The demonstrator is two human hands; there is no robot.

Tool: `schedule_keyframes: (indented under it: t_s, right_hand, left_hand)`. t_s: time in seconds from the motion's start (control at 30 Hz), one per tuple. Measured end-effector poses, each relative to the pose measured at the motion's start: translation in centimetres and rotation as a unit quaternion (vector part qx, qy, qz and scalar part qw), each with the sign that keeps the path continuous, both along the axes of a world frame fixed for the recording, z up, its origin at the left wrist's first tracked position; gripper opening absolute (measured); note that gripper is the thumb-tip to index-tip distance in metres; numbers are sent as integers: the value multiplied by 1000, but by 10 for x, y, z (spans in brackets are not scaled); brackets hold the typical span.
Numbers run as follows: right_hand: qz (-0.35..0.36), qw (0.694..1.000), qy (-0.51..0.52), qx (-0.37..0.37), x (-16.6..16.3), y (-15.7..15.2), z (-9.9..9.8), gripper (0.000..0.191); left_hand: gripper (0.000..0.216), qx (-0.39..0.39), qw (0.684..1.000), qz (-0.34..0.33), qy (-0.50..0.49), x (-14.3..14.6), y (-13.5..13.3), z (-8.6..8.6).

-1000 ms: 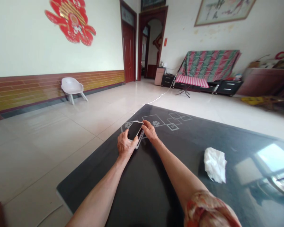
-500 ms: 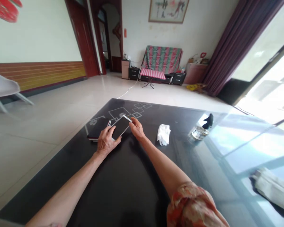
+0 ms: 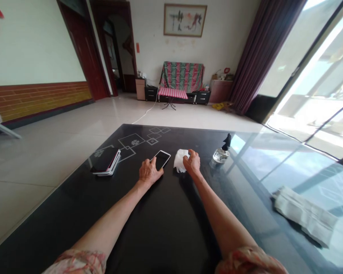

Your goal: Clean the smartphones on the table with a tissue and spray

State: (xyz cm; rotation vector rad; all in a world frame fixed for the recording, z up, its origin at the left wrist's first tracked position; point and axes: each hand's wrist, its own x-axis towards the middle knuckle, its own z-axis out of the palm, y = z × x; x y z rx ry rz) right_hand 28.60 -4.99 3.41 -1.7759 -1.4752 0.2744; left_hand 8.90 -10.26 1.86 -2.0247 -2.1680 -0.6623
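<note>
My left hand (image 3: 149,172) grips the near end of a white-edged smartphone (image 3: 161,159) that lies on the black glass table (image 3: 165,224), screen up. My right hand (image 3: 192,163) is closed on a crumpled white tissue (image 3: 178,161) just right of the phone. A small stack of other phones (image 3: 106,162) rests on the table to the left, apart from both hands.
A small clear spray bottle with a black top (image 3: 222,151) stands right of the tissue. A folded whitish cloth (image 3: 303,213) lies near the table's right side. Beyond the table is tiled floor, a covered sofa (image 3: 181,80), doors and a large window with curtains.
The phone moved right, away from the stack, and now lies flat under my left hand. My right hand left the phone and took hold of the tissue. The camera turned right.
</note>
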Motion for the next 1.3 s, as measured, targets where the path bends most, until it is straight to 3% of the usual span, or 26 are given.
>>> schedule_keyframes:
  t_s: [0.13,0.43,0.6,0.87,1.17,1.3]
  right_hand:
    - [-20,996,-37,-77,16,5,-16,50]
    - [-15,998,-38,-46,2,18,-28,48]
    - [-52,998,-20,-14,0,21,-30,54]
    - [-26,996,-73,-42,-1,18,-27,54]
    - [30,992,-116,-33,1,18,-28,33]
    - [39,998,-55,-19,6,25,-30,22]
  left_hand:
    - [52,-24,1000,10,-5,21,4,0]
    - [51,-9,1000,3,2,36,21,-5]
    - [53,32,999,-28,1,42,30,-13]
    - [76,52,996,-64,-27,33,28,-24]
    - [77,58,994,-67,-58,36,38,-26]
    - [77,60,994,-63,-66,37,40,-27]
